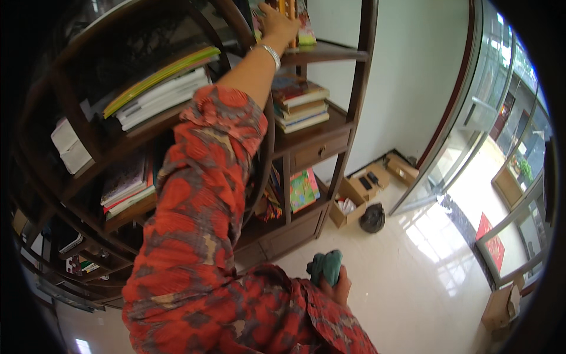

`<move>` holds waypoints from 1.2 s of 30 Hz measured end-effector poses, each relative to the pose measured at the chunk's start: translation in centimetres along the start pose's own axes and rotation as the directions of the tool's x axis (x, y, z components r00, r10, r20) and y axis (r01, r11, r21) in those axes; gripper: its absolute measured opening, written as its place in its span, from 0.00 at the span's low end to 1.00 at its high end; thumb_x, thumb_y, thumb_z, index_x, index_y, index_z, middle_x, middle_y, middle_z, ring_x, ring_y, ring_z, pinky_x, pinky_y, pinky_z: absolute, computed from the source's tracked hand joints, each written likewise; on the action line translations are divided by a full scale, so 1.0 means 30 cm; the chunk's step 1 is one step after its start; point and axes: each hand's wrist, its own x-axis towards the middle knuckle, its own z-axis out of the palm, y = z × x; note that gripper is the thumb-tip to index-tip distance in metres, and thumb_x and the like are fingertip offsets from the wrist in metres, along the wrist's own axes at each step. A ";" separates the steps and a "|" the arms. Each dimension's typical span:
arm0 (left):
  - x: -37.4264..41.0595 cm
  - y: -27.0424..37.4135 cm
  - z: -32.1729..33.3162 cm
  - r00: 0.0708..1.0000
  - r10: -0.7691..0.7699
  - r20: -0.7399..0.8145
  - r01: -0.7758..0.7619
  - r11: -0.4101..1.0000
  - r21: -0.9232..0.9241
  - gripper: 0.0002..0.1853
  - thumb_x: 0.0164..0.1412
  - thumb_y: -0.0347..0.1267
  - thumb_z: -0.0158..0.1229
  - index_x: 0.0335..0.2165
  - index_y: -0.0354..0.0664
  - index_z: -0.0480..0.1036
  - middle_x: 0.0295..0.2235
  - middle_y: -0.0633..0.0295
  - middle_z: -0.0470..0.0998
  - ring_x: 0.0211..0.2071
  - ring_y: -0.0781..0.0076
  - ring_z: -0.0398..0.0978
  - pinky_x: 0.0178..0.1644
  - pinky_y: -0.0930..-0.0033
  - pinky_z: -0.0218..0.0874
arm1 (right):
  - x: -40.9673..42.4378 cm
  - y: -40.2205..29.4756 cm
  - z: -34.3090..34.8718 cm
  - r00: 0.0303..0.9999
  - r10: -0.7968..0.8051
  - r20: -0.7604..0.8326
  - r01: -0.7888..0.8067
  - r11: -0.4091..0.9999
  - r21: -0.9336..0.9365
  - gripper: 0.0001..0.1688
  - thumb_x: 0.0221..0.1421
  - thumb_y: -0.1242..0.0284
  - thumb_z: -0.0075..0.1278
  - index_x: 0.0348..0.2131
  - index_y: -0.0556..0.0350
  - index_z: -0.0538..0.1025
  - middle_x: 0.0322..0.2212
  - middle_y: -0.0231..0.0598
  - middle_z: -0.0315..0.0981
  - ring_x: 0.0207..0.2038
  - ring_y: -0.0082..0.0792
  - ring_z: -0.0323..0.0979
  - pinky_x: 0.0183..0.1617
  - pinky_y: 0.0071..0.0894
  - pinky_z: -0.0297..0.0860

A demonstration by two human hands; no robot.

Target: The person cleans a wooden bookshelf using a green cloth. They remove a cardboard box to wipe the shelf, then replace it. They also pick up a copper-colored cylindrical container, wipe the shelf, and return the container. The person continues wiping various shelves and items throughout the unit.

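My left hand is stretched up to the upper shelf of a dark wooden display shelf unit, a silver bracelet around its wrist. Its fingers are spread in front of an upright orange object, partly hidden behind the hand; whether they grip it is unclear. A colourful book or box stands just right of that hand. Low in front of me, my right hand holds a bunched dark green cloth. Red and grey patterned sleeves cover both my arms.
Stacked books lie one shelf down, above a drawer. Papers and folders fill a left compartment. Cardboard boxes and a black plastic bag rest on the tiled floor. A glass door stands at right.
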 end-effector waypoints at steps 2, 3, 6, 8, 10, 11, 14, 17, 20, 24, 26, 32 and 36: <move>-0.025 0.027 -0.022 0.998 -0.057 0.009 0.057 0.998 0.020 0.47 0.41 0.42 0.67 0.52 0.32 0.49 0.51 0.40 0.59 0.54 0.49 0.58 0.57 0.59 0.52 | -0.009 -0.005 -0.003 1.000 0.009 0.014 -0.010 1.000 0.025 0.20 0.42 0.69 0.56 0.36 0.54 0.68 0.25 0.52 0.72 0.29 0.53 0.72 0.31 0.41 0.67; -0.048 0.057 -0.049 0.995 -0.073 0.064 0.072 0.997 0.019 0.50 0.40 0.43 0.67 0.54 0.31 0.47 0.51 0.40 0.59 0.54 0.48 0.58 0.56 0.60 0.53 | -0.004 -0.031 -0.004 1.000 0.011 0.019 -0.011 1.000 0.014 0.19 0.42 0.69 0.55 0.36 0.54 0.68 0.25 0.52 0.72 0.29 0.53 0.72 0.31 0.41 0.67; -0.128 0.106 -0.193 0.991 0.064 0.116 -0.063 0.998 -0.012 0.51 0.41 0.43 0.67 0.54 0.29 0.46 0.49 0.40 0.62 0.52 0.47 0.60 0.55 0.61 0.54 | 0.016 -0.098 -0.002 0.997 -0.004 0.083 0.008 0.999 -0.048 0.19 0.43 0.70 0.55 0.36 0.55 0.68 0.26 0.51 0.72 0.29 0.53 0.73 0.31 0.39 0.67; -0.324 0.127 -0.362 0.961 0.179 0.211 -0.110 0.948 -0.300 0.46 0.47 0.42 0.63 0.54 0.30 0.46 0.52 0.40 0.58 0.53 0.47 0.60 0.56 0.60 0.53 | 0.026 -0.142 -0.002 0.991 -0.016 0.135 0.026 0.997 -0.073 0.19 0.43 0.71 0.55 0.37 0.55 0.68 0.26 0.51 0.72 0.30 0.51 0.73 0.32 0.38 0.67; -0.580 0.098 -0.423 0.862 0.387 0.329 -0.188 0.844 -0.502 0.37 0.49 0.36 0.60 0.52 0.33 0.51 0.51 0.45 0.60 0.50 0.53 0.62 0.54 0.61 0.55 | 0.070 -0.157 -0.012 0.994 0.001 0.108 0.008 0.997 -0.080 0.18 0.44 0.72 0.54 0.37 0.56 0.69 0.25 0.50 0.72 0.30 0.48 0.74 0.32 0.36 0.68; -0.720 0.032 -0.521 0.789 0.499 0.359 -0.320 0.832 -0.454 0.32 0.47 0.31 0.60 0.49 0.34 0.58 0.46 0.51 0.66 0.46 0.58 0.66 0.50 0.63 0.57 | 0.081 -0.173 -0.015 0.990 0.005 0.140 0.007 0.996 -0.085 0.18 0.44 0.72 0.54 0.37 0.57 0.69 0.25 0.49 0.72 0.29 0.44 0.74 0.33 0.34 0.68; -1.095 -0.236 -0.712 0.597 0.441 0.670 -0.240 0.895 -0.376 0.27 0.46 0.27 0.61 0.47 0.39 0.67 0.38 0.55 0.73 0.37 0.65 0.72 0.43 0.68 0.64 | 0.177 -0.211 -0.018 0.982 -0.037 0.186 0.038 0.999 -0.003 0.16 0.47 0.74 0.52 0.37 0.58 0.69 0.27 0.43 0.72 0.30 0.33 0.72 0.35 0.30 0.67; -1.519 -0.499 -0.889 0.482 -0.468 0.741 0.678 0.735 0.024 0.07 0.58 0.26 0.50 0.36 0.34 0.69 0.30 0.60 0.75 0.32 0.75 0.73 0.36 0.73 0.66 | 0.318 -0.271 0.027 0.988 -0.115 0.104 0.092 0.974 0.206 0.14 0.50 0.75 0.49 0.38 0.61 0.69 0.30 0.35 0.70 0.32 0.24 0.67 0.38 0.25 0.65; -1.689 -0.599 -1.049 0.447 -0.651 0.613 0.856 0.510 -0.082 0.05 0.60 0.27 0.49 0.31 0.34 0.69 0.30 0.60 0.75 0.31 0.75 0.73 0.37 0.73 0.65 | 0.522 -0.255 0.077 0.977 -0.211 0.015 0.204 0.959 0.195 0.13 0.52 0.74 0.47 0.39 0.61 0.69 0.31 0.35 0.69 0.34 0.24 0.67 0.40 0.25 0.64; -1.662 -0.524 -1.117 0.461 -0.717 0.522 0.874 0.469 -0.127 0.06 0.60 0.29 0.51 0.31 0.34 0.69 0.30 0.61 0.75 0.31 0.77 0.72 0.40 0.74 0.64 | 0.785 -0.226 0.237 0.986 -0.168 -0.007 0.164 0.952 0.258 0.16 0.52 0.70 0.48 0.40 0.61 0.68 0.33 0.39 0.69 0.37 0.30 0.67 0.43 0.29 0.63; -1.656 -0.489 -1.138 0.461 -0.725 0.512 0.874 0.471 -0.119 0.07 0.60 0.30 0.51 0.32 0.34 0.69 0.30 0.61 0.75 0.31 0.77 0.72 0.40 0.74 0.63 | 0.871 -0.205 0.344 0.994 -0.106 -0.001 0.101 0.941 0.323 0.19 0.52 0.69 0.49 0.42 0.62 0.67 0.36 0.43 0.70 0.39 0.35 0.68 0.45 0.33 0.63; -1.718 -0.449 -1.215 0.410 -0.753 0.515 0.902 0.417 -0.109 0.10 0.61 0.33 0.50 0.34 0.36 0.70 0.32 0.58 0.75 0.31 0.73 0.73 0.40 0.70 0.65 | 0.745 -0.128 0.612 0.984 -0.160 -0.080 0.157 0.987 -0.044 0.24 0.50 0.71 0.48 0.46 0.60 0.62 0.39 0.57 0.68 0.42 0.58 0.66 0.48 0.45 0.61; -1.733 -0.474 -1.267 0.376 -0.764 0.523 0.921 0.373 -0.117 0.11 0.60 0.31 0.51 0.39 0.36 0.67 0.34 0.58 0.74 0.33 0.71 0.72 0.42 0.70 0.64 | 0.519 -0.034 0.585 0.954 0.054 0.296 -0.043 0.998 -0.042 0.20 0.48 0.74 0.47 0.44 0.59 0.66 0.35 0.53 0.71 0.38 0.54 0.70 0.43 0.43 0.65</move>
